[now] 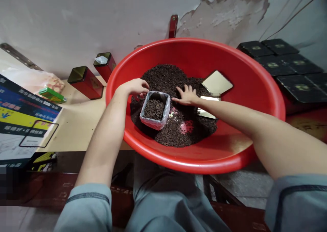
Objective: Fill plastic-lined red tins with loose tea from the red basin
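Note:
A red plastic basin holds a heap of dark loose tea leaves. A tin lined with a clear plastic bag stands in the heap, slightly tilted, with leaves inside it. My left hand is at the tin's far left corner, fingers loosely bent and apart; whether they touch it I cannot tell. To the tin's right, my right hand rests spread on the leaves, holding nothing. Two shiny lids lie at the basin's right: one lid in full view, another lid partly behind my right forearm.
Two red tins stand on a pale board at left, beside a green box, a plastic bag and a printed carton. Several dark-topped tins are grouped at right. A peeling wall rises behind.

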Demonstrator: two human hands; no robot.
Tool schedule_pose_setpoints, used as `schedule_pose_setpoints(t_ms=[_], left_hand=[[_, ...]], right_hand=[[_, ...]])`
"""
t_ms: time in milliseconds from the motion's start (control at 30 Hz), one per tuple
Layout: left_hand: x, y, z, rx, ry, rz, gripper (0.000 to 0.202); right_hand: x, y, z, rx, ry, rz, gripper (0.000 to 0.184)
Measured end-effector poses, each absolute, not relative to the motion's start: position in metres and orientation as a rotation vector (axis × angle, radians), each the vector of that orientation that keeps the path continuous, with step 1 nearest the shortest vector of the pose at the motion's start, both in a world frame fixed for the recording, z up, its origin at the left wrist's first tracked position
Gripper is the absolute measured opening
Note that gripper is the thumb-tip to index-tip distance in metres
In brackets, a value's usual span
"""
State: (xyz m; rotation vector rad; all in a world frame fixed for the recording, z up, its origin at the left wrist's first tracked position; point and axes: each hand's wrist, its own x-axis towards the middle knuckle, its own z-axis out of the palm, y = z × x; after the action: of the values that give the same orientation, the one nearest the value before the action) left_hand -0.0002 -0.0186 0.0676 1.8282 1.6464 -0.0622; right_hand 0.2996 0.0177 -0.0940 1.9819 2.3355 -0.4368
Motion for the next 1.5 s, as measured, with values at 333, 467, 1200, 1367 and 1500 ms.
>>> schedule_pose_setpoints(t_ms=[333, 467, 1200, 1367, 1500], left_hand=[[0.0, -0.017, 0.067, 1.823, 1.637, -0.065, 0.043], [-0.003, -0.016, 0.064, 1.804, 1.646, -0.069, 0.044], [0.001, -0.015, 0.064, 1.816, 1.618, -0.109, 0.046], [0.001, -0.017, 0.068, 1.878, 1.646, -0.154, 0.06], [0.0, -0.019, 0.068, 1.825, 1.621, -0.143, 0.062]], right_hand=[[0.262, -0.031, -0.108, 1.746, 2.704, -0.257, 0.073], [0.256, -0.028, -0.096, 1.599, 2.721, -0.371, 0.061], [0.203, -0.05, 0.035, 1.057, 3.686, -0.525, 0.05], [0.2, -0.05, 0.018, 0.382, 3.462, -0.63, 0.04], [0.207, -0.047, 0.027, 0.295, 3.497, -0.584, 0.031]])
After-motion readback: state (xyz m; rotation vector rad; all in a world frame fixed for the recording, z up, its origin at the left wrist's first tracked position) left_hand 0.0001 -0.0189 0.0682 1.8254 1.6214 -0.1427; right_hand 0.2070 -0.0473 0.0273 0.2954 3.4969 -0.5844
